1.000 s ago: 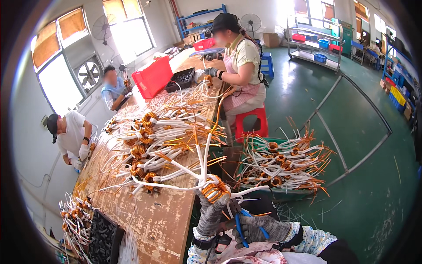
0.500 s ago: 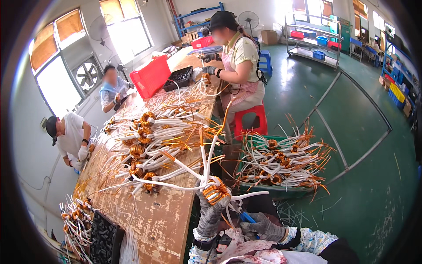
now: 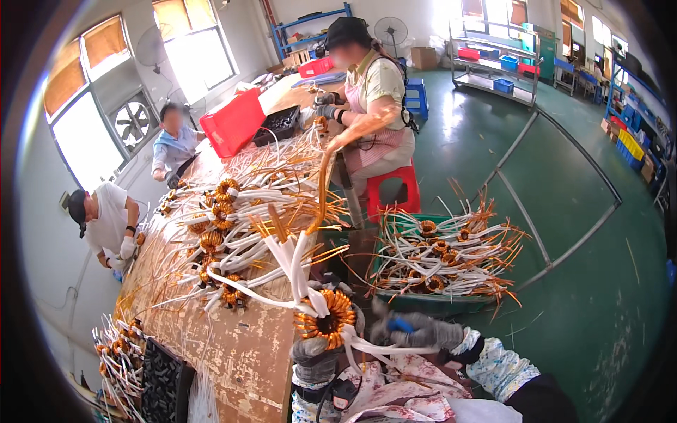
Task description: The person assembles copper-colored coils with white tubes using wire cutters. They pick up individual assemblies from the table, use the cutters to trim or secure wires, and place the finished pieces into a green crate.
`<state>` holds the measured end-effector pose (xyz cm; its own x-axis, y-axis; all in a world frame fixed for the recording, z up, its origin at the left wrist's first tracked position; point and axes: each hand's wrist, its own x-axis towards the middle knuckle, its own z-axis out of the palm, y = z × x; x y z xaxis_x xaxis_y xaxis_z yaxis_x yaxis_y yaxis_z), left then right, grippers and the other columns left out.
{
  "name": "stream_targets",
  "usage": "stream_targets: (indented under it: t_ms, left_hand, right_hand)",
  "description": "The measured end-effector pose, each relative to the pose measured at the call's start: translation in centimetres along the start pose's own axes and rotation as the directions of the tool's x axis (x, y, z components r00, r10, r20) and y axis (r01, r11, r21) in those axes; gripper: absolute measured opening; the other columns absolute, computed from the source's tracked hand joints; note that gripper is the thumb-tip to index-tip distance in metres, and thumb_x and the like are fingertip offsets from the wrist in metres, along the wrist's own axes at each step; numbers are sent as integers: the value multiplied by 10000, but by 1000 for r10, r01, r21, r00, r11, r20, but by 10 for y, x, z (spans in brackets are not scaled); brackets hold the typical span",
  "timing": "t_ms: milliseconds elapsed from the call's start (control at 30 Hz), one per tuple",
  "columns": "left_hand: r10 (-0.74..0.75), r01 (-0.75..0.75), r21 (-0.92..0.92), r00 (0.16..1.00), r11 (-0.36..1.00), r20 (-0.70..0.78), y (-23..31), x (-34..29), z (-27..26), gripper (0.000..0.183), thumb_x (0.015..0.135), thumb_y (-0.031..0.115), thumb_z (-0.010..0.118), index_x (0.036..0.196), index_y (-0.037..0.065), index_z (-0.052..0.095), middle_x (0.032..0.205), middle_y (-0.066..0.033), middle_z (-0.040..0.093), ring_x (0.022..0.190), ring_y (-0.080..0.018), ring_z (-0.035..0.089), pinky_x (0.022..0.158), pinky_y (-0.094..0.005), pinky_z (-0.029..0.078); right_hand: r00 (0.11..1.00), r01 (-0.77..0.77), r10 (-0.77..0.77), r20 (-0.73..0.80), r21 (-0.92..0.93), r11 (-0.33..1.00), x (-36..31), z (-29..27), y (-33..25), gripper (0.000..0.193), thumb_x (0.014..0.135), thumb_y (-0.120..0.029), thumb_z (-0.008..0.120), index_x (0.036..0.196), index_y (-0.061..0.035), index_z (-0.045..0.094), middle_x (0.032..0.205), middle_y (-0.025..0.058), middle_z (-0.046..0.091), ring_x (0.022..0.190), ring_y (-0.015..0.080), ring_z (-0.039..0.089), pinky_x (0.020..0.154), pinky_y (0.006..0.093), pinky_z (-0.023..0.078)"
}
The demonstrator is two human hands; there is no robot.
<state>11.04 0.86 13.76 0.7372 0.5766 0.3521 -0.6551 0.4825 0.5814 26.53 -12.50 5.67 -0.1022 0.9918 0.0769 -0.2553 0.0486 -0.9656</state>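
My left hand point(image 3: 315, 361), in a grey glove, is closed around a ring-shaped copper coil point(image 3: 340, 308) near the table's front edge. The coil's hole faces up toward me. White-sleeved leads with bare copper ends rise from it, and other white leads run out to the left and right. My right hand point(image 3: 427, 333), also gloved in grey, is closed on a blue-handled hand tool point(image 3: 400, 324) just right of the coil. Motion blurs the tool's tip, so its kind cannot be made out. One white lead passes just below the right hand.
Many similar coils point(image 3: 211, 242) lie piled on the worn wooden table point(image 3: 247, 359). A green crate point(image 3: 451, 303) of coils stands to the right. A black bin point(image 3: 169, 381) of small black parts sits at lower left. Three people work around the table; one sits on a red stool point(image 3: 393, 189).
The coil has turned so its hole shows, and its leads have swung closer to me. My right hand has come up and a little right with the blue-handled tool.
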Motion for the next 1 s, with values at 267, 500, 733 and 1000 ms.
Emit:
stream_targets:
  t_ms: [267, 500, 733, 1000]
  left_hand:
    - [163, -150, 123, 981, 981, -104, 34, -13, -7, 860, 553, 265, 776, 1286, 117, 351, 1183, -135, 468, 950, -319, 534, 772, -431, 490]
    - [206, -199, 87, 975, 976, -83, 44, -18, -41, 754, 666, 120, 719, 1320, 137, 343, 1230, -76, 443, 1081, -294, 453, 929, -421, 395]
    - [163, -168, -45, 982, 985, -98, 27, -2, -19, 701, 656, 157, 749, 1255, 149, 384, 1196, -59, 432, 1062, -243, 434, 911, -377, 405]
    - [361, -312, 236, 909, 920, -206, 62, -31, -36, 366, 790, 200, 600, 1112, 192, 426, 1010, 16, 437, 881, -129, 420, 729, -285, 389]
  right_hand:
    - [938, -56, -11, -347, -182, 982, -21, 1, 27, 196, 857, -209, 570, 971, -64, 504, 767, -3, 524, 714, 114, 501, 651, 289, 419]
    - [533, -110, -695, -482, -854, 508, -30, 10, -44, 169, 813, -74, 543, 976, -42, 508, 848, 105, 596, 732, 221, 600, 645, 319, 471]
    - [960, 185, -268, -84, -531, 827, 17, 63, -4, 288, 809, -64, 569, 1083, -36, 485, 1013, 120, 555, 936, 285, 554, 791, 358, 458]
    - [897, 143, -387, -215, -686, 714, 16, 59, 2, 184, 808, -78, 564, 979, -61, 500, 774, 123, 569, 683, 282, 582, 602, 329, 463]
